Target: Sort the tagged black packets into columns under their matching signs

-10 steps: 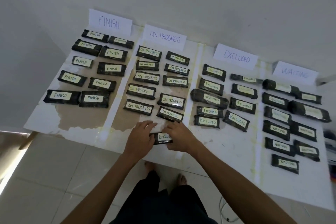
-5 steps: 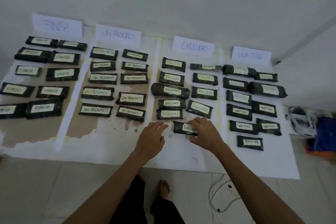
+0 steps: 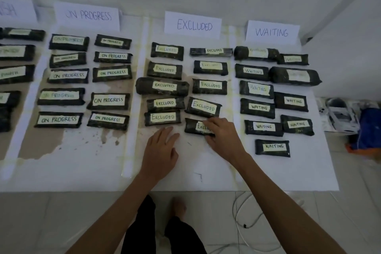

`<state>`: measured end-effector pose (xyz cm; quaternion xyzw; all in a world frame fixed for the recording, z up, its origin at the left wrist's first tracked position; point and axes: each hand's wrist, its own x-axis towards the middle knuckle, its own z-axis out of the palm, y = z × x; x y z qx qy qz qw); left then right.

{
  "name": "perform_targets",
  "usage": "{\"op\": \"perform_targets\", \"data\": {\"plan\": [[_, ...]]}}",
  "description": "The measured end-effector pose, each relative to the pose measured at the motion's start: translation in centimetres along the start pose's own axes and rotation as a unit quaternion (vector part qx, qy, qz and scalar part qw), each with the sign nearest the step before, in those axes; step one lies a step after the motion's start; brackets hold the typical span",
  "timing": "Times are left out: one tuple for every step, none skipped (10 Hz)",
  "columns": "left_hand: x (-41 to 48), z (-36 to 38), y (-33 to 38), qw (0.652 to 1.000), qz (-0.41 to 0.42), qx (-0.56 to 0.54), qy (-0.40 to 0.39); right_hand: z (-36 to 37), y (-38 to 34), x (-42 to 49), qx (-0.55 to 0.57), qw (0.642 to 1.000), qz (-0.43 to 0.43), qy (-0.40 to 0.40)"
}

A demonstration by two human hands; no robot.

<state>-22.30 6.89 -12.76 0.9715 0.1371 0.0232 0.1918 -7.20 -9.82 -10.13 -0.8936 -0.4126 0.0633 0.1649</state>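
Observation:
My right hand [image 3: 222, 138] grips a black packet tagged EXCLUDED [image 3: 194, 127], lying flat at the bottom of the right-hand row under the EXCLUDED sign [image 3: 192, 24]. My fingers cover the end of its tag. My left hand [image 3: 160, 148] rests flat on the white table [image 3: 185, 171] just left of that packet, fingers apart, holding nothing. Several more black packets lie in double rows under the ON PROGRESS sign [image 3: 87, 15], the EXCLUDED sign and the WAITING sign [image 3: 272, 32]. The FINISH sign [image 3: 14, 9] is cut off at the left edge.
The table's front edge runs across the lower middle, with tiled floor below it. A white cable [image 3: 243, 218] lies on the floor. White and blue items [image 3: 350, 119] sit on the floor past the table's right end. A wall stands behind the signs.
My right hand has carried the EXCLUDED packet from the table's front middle to the right, into the EXCLUDED column. My left hand came off it. The view swung right.

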Motion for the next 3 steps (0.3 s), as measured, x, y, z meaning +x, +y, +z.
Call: {"op": "perform_targets", "data": {"plan": [[0.4,-0.5,0.2,1.000,-0.016,-0.006,-0.014,-0.3,-0.1,0.0,0.024,1.000,0.002,0.002],[0.7,-1.0,0.2,0.999,-0.020,-0.015,-0.021,-0.8,-0.2,-0.1,0.049,0.998,0.009,0.029],[1.2,-2.4,0.4,0.999,-0.017,-0.031,0.000,-1.6,-0.5,-0.2,0.043,0.999,0.023,0.017]]}}
